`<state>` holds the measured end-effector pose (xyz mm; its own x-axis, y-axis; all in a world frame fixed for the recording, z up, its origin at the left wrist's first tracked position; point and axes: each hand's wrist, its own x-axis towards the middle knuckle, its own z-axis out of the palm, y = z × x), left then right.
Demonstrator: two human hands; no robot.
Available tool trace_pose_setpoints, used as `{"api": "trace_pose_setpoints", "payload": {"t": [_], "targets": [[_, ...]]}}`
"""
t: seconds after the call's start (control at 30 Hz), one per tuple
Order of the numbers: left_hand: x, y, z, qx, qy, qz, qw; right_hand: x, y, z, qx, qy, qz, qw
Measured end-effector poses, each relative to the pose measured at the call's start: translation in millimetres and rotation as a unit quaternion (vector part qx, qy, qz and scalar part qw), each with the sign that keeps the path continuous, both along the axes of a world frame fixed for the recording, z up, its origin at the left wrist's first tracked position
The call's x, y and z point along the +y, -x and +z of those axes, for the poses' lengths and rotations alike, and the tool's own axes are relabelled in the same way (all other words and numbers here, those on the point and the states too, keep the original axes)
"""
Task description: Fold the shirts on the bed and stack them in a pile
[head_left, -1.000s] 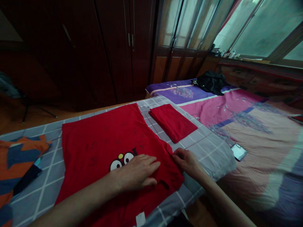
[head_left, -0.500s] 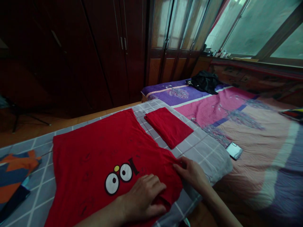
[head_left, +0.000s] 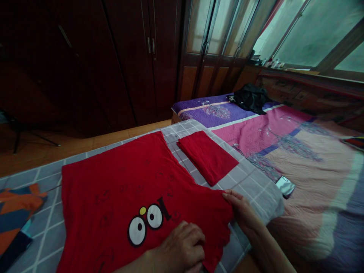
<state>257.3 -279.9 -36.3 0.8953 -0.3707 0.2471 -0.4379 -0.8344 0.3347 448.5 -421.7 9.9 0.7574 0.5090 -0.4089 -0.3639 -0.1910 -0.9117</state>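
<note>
A red T-shirt [head_left: 113,197] lies spread over the checked grey cloth [head_left: 257,180], printed with two big cartoon eyes and a yellow dot. My right hand [head_left: 243,208] pinches its right edge between thumb and fingers, pulling that part out to the right. Lower down, my left hand [head_left: 183,246] rests on the shirt with its fingers curled in on the fabric; the fingertips are partly hidden. Just beyond the shirt sits a folded red garment [head_left: 209,155], touched by neither hand.
An orange and navy garment [head_left: 17,216] lies at the left. Beyond the surface's right end is a bed [head_left: 298,163] with a phone [head_left: 285,185] and a black garment [head_left: 250,98] on it. Dark wardrobes [head_left: 136,76] line the back.
My right hand has drawn the shirt's edge outward to the right, stretching it flatter. My left hand has moved slightly right and down, its fingers curling in. The view has shifted a little.
</note>
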Motion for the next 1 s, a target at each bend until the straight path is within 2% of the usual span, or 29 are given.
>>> {"api": "trace_pose_setpoints", "payload": {"t": [0.1, 0.17, 0.23, 0.37, 0.43, 0.53, 0.67, 0.83, 0.93, 1.0], "targets": [[2, 1, -2.7, -0.017, 0.009, -0.024, 1.000, -6, -10, -0.8, -0.091, 0.081, 0.047, 0.991], [2, 1, -5.0, -0.008, 0.022, -0.038, 0.999, -8, -14, 0.1, -0.195, 0.162, 0.104, 0.962], [3, 2, -6.9, 0.007, 0.033, -0.049, 0.998, -9, -15, 2.7, -0.291, 0.239, 0.154, 0.914], [4, 2, -4.9, 0.014, 0.051, -0.059, 0.997, -9, -14, 7.6, -0.417, 0.400, 0.185, 0.795], [5, 3, 0.0, 0.021, 0.055, -0.057, 0.997, -9, -13, 7.7, -0.434, 0.435, 0.212, 0.760], [7, 3, 10.0, 0.038, 0.061, -0.062, 0.996, -9, -14, 6.9, -0.439, 0.426, 0.255, 0.749], [8, 4, 19.6, 0.057, 0.083, -0.054, 0.993, -7, -17, 8.3, -0.443, 0.419, 0.266, 0.746], [5, 4, 25.2, 0.077, 0.092, -0.040, 0.992, -10, -27, 9.3, -0.452, 0.378, 0.257, 0.766], [6, 2, 35.8, 0.091, 0.073, -0.041, 0.992, -11, -32, 9.6, -0.392, 0.406, 0.223, 0.795], [8, -2, 46.5, 0.099, 0.053, -0.056, 0.992, -12, -32, 9.9, -0.369, 0.422, 0.223, 0.798]]}}
